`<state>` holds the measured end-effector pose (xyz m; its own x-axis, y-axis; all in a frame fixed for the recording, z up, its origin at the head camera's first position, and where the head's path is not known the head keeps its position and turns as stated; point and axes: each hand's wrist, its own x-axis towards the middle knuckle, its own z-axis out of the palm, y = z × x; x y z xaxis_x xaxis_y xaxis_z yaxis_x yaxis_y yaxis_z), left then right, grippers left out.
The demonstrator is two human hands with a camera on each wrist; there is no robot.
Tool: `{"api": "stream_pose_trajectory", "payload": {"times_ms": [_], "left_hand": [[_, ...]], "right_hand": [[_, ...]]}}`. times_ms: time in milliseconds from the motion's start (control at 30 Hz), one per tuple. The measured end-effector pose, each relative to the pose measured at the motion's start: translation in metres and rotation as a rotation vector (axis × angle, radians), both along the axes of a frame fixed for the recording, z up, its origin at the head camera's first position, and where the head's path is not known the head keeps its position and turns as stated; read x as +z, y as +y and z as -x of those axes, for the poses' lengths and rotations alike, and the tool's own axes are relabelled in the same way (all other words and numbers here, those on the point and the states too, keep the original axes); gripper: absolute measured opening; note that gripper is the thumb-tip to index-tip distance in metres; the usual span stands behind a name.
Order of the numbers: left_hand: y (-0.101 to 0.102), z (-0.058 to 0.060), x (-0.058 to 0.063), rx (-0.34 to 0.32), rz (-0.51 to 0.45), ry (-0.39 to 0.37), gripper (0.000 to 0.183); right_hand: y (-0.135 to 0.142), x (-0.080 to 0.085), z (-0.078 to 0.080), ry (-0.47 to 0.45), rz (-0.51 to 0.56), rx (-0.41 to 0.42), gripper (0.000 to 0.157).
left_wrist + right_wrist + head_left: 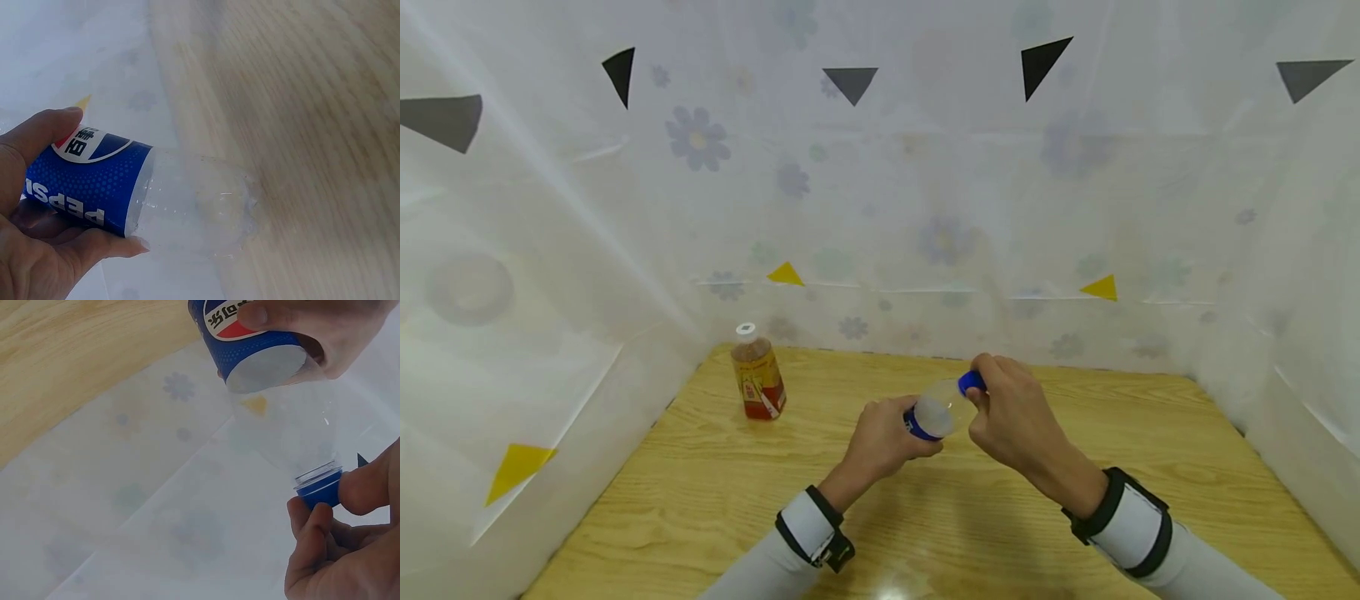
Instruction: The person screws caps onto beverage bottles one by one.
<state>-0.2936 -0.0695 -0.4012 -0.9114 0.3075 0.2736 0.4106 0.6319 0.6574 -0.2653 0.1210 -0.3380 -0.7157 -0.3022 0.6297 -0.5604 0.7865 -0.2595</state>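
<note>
A clear plastic Pepsi bottle (934, 412) with a blue label (94, 178) is held tilted above the table, its neck up toward the right. My left hand (886, 440) grips it round the label, thumb on one side and fingers on the other. At the neck, my right hand (1017, 417) pinches the blue cap (322, 492) between thumb and curled fingers. In the right wrist view the cap sits at the bottle's mouth, with clear thread rings showing just beside it. The bottle's bare lower end (194, 203) looks empty.
Another bottle (759, 375), with red-brown liquid, a yellow and red label and a white cap, stands upright at the table's back left. The wood-grain table (685, 508) is bounded by white flower-patterned sheeting (910, 183) carrying black and yellow triangles.
</note>
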Motion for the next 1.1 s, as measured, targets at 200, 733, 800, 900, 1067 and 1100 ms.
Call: {"api": "stream_pose_trajectory", "payload": {"times_ms": [200,733,800,900,1067,1100], "left_hand": [[0.0014,0.0006,-0.0054,-0.003,-0.005,0.054,0.057],[-0.0001,0.0003,-0.0040,-0.005,-0.007,0.073,0.059],[0.0007,0.0001,-0.0031,-0.007,-0.004,0.074,0.059],[0.0016,-0.0004,-0.0019,-0.007,0.007,0.079,0.058],[0.0024,-0.0018,-0.0009,-0.003,0.025,0.071,0.058],[0.0023,-0.0022,-0.0007,-0.002,0.026,0.067,0.058]], "right_hand": [[-0.0003,0.0009,0.0011,-0.002,0.002,0.002,0.010],[-0.0011,0.0035,0.0020,-0.022,0.007,-0.007,0.008],[-0.0003,0.0039,0.0015,-0.030,0.008,-0.011,0.007],[0.0009,0.0036,0.0010,-0.042,0.007,-0.020,0.006],[0.0031,0.0028,0.0001,-0.040,0.005,-0.024,0.005],[0.0035,0.0026,0.0001,-0.037,0.006,-0.022,0.005]]}}
